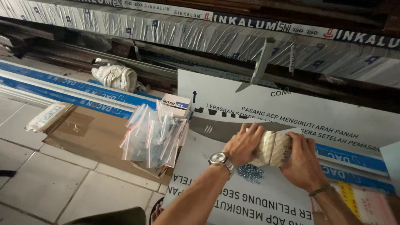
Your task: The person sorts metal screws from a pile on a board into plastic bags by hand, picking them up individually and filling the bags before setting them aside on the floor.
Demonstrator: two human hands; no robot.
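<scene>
Cream wrapped bundle (273, 148), contents hidden, both hands gripping

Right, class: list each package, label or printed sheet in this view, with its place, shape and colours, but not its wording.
Small box: behind the bags, rectangular, white with a blue and grey label.
Zip bags: heaped at centre, clear with red seal strips.
Printed sheet: on the floor under both hands, large, white with black print.
Wrapped lengths: stacked along the top, long, white film with blue bands.
Flat pack: far left, whitish, clear-wrapped.

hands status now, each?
Left hand: closed on the whitish bundle.
Right hand: closed on the same bundle's other end.
</scene>
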